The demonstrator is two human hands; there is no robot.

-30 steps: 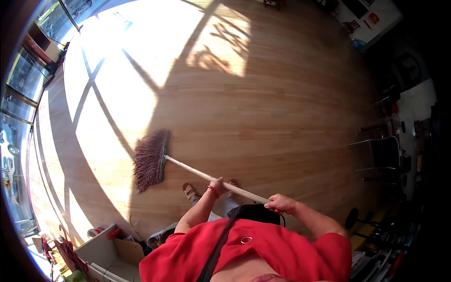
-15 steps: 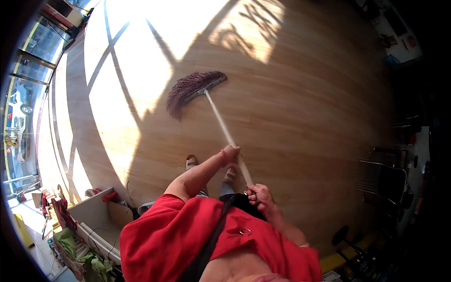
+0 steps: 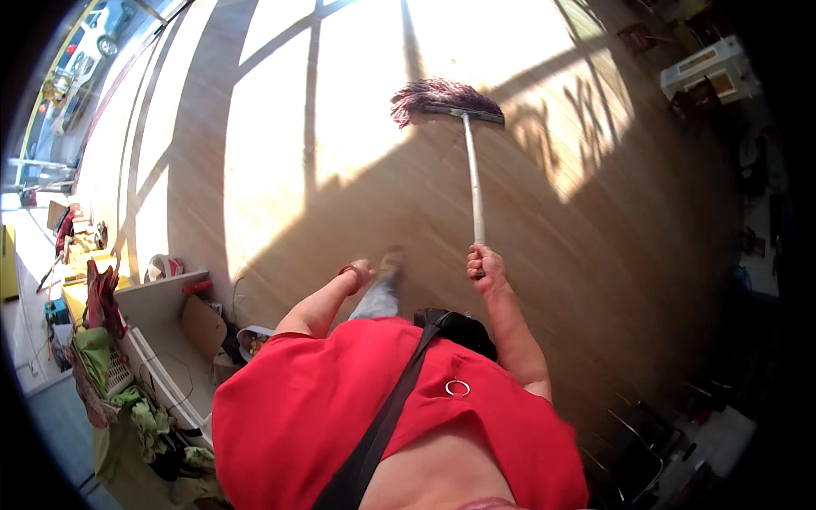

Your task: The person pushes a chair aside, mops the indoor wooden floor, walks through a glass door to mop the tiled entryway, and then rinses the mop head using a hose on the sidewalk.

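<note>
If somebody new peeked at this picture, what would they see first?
Probably the bright red top, big across the lower middle. Next might be the shaggy purple mop head near the top, just right of centre, with its pale handle running down to the right hand, which grips it. Dazzling sunlight also spreads over the wooden floor, mostly toward the upper left.

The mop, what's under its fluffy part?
Around the mop's purple strands you can see wooden floor, some of it brightly lit. The patch right underneath is covered by the strands, so I can't tell if anything lies there.
</note>
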